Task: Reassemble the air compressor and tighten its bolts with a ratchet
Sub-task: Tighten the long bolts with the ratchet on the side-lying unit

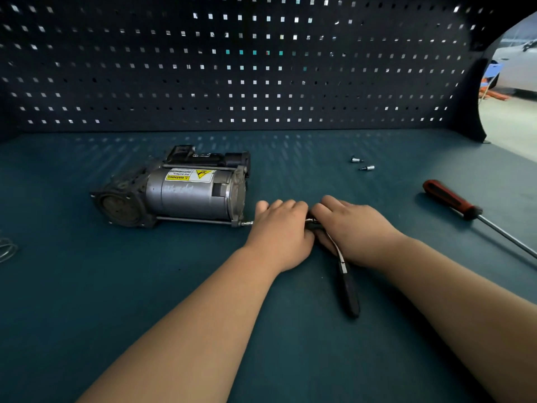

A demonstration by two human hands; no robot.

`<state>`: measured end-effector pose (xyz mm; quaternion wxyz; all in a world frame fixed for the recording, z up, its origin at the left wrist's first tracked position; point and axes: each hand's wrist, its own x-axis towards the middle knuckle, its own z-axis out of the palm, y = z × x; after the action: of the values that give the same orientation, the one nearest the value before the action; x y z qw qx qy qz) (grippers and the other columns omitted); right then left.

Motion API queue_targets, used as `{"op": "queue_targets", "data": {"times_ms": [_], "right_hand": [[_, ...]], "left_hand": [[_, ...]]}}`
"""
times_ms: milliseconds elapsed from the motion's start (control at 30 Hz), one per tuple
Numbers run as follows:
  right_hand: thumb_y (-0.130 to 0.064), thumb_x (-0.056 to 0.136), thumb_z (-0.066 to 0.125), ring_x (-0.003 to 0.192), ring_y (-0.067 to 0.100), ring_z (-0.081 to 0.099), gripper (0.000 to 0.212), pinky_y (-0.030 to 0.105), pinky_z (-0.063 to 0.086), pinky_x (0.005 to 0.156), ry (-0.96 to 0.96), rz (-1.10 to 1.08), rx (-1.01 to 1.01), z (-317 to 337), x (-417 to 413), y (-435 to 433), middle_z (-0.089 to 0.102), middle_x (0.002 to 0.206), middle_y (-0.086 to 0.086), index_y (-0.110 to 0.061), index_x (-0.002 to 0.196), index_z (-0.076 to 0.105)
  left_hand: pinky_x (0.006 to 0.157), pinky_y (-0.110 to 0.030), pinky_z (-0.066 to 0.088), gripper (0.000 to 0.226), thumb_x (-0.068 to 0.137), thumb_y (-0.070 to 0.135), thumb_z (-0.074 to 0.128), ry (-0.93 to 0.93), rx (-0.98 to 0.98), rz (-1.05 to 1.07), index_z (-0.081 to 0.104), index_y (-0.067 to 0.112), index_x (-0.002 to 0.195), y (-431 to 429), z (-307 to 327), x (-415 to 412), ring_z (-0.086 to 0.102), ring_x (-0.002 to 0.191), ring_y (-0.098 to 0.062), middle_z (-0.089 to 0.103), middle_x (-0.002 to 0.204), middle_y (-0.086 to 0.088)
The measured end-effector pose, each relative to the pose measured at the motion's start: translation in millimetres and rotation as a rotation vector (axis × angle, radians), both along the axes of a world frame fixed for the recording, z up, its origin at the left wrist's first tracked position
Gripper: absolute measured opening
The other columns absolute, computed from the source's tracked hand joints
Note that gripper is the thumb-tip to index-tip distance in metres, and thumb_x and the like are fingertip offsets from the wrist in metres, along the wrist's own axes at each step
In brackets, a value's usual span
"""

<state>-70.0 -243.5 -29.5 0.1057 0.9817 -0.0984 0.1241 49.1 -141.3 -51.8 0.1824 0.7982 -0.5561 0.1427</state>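
The grey air compressor [186, 190] lies on its side on the blue-green bench, its yellow warning label facing up. A long through bolt [197, 220] runs along its near edge. My left hand [280, 228] wraps the ratchet's extension bar, whose tip meets the bolt head at the compressor's right end. Just right of it, my right hand [357, 228] covers the ratchet head. The ratchet [347, 282] has a black handle that trails toward me on the bench, below and between my hands.
Two small silver sockets [361, 164] lie at the back right. A red-handled screwdriver [453, 200] lies to the right, its shaft pointing at the bench's right edge. A dark pegboard [232, 68] closes the back. A wire loop [7, 248] sits at the far left.
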Motion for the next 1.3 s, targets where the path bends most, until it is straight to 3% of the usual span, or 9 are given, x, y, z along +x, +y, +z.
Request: {"op": "queue_targets", "data": {"times_ms": [233, 367, 533, 733, 867, 1033, 1100, 1200, 1300], "right_hand": [[-0.039, 0.093, 0.044, 0.081, 0.03, 0.061, 0.02, 0.033, 0.036, 0.06, 0.0, -0.007, 0.159, -1.7, 0.9, 1.2, 0.063, 0.087, 0.002, -0.019, 0.091, 0.045], [-0.037, 0.091, 0.046, 0.074, 0.025, 0.055, 0.017, 0.033, 0.04, 0.063, 0.044, -0.053, 0.293, 1.4, 2.7, 5.1, 0.053, 0.073, -0.005, -0.022, 0.089, 0.054], [-0.02, 0.093, 0.052, 0.053, 0.003, 0.046, 0.033, 0.025, 0.035, 0.056, 0.123, -0.031, 0.729, 17.9, 10.2, 3.2, 0.051, 0.057, -0.009, -0.025, 0.06, 0.05], [-0.029, 0.096, 0.044, 0.034, 0.01, 0.018, 0.033, 0.014, 0.012, 0.039, 0.354, -0.245, 1.339, 26.6, 17.0, -6.1, 0.03, 0.044, -0.004, -0.016, 0.066, 0.047], [-0.029, 0.096, 0.047, 0.035, 0.011, 0.027, 0.031, 0.017, 0.02, 0.038, 0.238, -0.216, 1.271, 20.2, 14.1, -3.8, 0.038, 0.046, -0.003, -0.014, 0.07, 0.052], [-0.04, 0.088, 0.052, 0.074, 0.018, 0.059, 0.02, 0.037, 0.048, 0.066, 0.017, -0.025, 0.402, 7.9, -8.1, -14.1, 0.062, 0.077, -0.006, -0.021, 0.087, 0.056], [-0.038, 0.089, 0.052, 0.07, 0.014, 0.057, 0.018, 0.032, 0.047, 0.064, -0.124, -0.048, 0.468, 10.0, -8.5, -24.0, 0.061, 0.073, -0.007, -0.022, 0.086, 0.057], [-0.024, 0.092, 0.057, 0.052, 0.007, 0.043, 0.021, 0.023, 0.033, 0.048, -0.38, -0.148, 0.897, 16.2, 10.7, -35.8, 0.049, 0.056, -0.006, -0.017, 0.073, 0.06], [-0.022, 0.089, 0.06, 0.041, 0.009, 0.039, 0.025, 0.021, 0.029, 0.039, -0.44, -0.264, 1.132, 30.3, 34.9, -45.8, 0.046, 0.045, -0.008, -0.013, 0.066, 0.061]], "left_hand": [[0.068, -0.034, 0.008, 0.009, 0.087, 0.026, 0.044, -0.005, 0.044, -0.028, 0.036, 0.023, 0.084, 4.3, 1.3, -1.5, 0.047, 0.101, -0.023, 0.056, 0.1, 0.0], [0.068, -0.034, 0.008, 0.007, 0.086, 0.025, 0.045, -0.019, 0.048, -0.065, 0.039, 0.026, 0.086, 9.1, 4.5, 1.7, 0.048, 0.101, -0.022, 0.057, 0.099, 0.002], [0.066, -0.033, 0.006, 0.013, 0.083, 0.028, 0.051, -0.064, 0.051, -0.068, 0.038, 0.026, 0.084, 10.0, 5.0, 1.0, 0.051, 0.098, -0.022, 0.057, 0.095, 0.004], [0.066, -0.033, 0.006, 0.013, 0.082, 0.028, 0.05, -0.062, 0.045, -0.057, 0.038, 0.027, 0.081, 9.7, 4.2, -0.7, 0.051, 0.096, -0.021, 0.058, 0.091, 0.005], [0.067, -0.033, 0.007, 0.012, 0.083, 0.028, 0.049, -0.061, 0.064, -0.049, 0.037, 0.026, 0.082, 10.4, 6.6, -1.8, 0.051, 0.096, -0.022, 0.06, 0.094, 0.004], [0.079, -0.036, 0.02, 0.012, 0.088, 0.029, 0.049, -0.125, 0.017, -0.046, 0.05, 0.021, 0.096, 3.6, 11.3, -10.4, 0.049, 0.1, -0.025, 0.057, 0.102, -0.001], [0.085, -0.036, 0.023, 0.018, 0.089, 0.028, 0.048, -0.157, -0.044, -0.029, 0.051, 0.02, 0.104, -0.4, 14.6, -11.2, 0.046, 0.102, -0.026, 0.053, 0.106, -0.001], [0.091, -0.038, 0.024, 0.034, 0.088, 0.026, 0.05, -0.181, -0.117, 0.035, 0.051, 0.021, 0.122, -5.8, 20.7, -3.4, 0.045, 0.107, -0.026, 0.052, 0.115, -0.001], [0.1, -0.039, 0.021, 0.047, 0.088, 0.027, 0.051, -0.141, -0.114, 0.097, 0.044, 0.02, 0.133, -15.9, 25.2, 4.5, 0.04, 0.115, -0.027, 0.048, 0.126, -0.003]]}}
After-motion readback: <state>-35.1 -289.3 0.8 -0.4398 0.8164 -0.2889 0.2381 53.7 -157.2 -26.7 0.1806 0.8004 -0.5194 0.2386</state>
